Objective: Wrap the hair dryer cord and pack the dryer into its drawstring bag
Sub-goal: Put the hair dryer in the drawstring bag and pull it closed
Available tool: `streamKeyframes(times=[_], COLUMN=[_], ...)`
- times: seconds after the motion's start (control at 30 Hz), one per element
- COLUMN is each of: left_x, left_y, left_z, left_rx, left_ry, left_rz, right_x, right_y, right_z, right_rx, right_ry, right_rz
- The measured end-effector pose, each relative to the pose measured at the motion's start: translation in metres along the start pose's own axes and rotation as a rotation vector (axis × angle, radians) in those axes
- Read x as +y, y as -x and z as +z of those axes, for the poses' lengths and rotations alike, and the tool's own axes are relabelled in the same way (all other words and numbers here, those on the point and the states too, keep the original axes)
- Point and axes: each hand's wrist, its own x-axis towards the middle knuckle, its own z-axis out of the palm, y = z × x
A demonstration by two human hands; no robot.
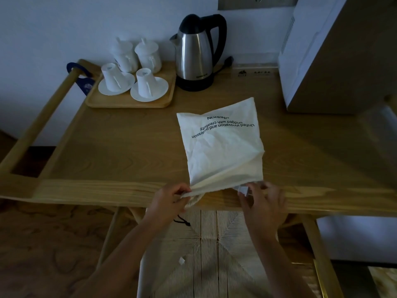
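Pinching the near edge of the white bag [219,145], the left hand [169,203] grips its corner. The right hand [263,203] pinches the opposite corner. It lies flat on the table [129,147].

The room was dim and bluish, corners sank into shadow, and the wide lens bowed the worktop [129,147] edges.
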Motion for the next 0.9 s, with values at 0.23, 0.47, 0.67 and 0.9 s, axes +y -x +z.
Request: streamKeyframes(times=[0.23, 0.47, 0.67, 0.9], left_x=[-0.002, 0.003, -0.001, -0.009], left_y=[0.002, 0.002, 0.0, 0.003], left_z=[0.0, 0.006, 0.004, 0.009], left_rx=[-0.048, -0.052, 0.048, 0.02], left_ry=[-0.041, 0.009, -0.017, -0.053], left_rz=[-0.003, -0.004, 0.011, 0.07], right_x=[0.002, 0.0, -0.009, 0.018], right_y=[-0.014, -0.012, -0.005, -0.014], right_z=[0.007, 0.007, -0.005, -0.018], right_rx=[-0.233, -0.21, -0.118, -0.471], right_ry=[-0.298, -0.308, -0.303, -0.362], right_rz=[0.165, 0.276, 0.385, 0.558])
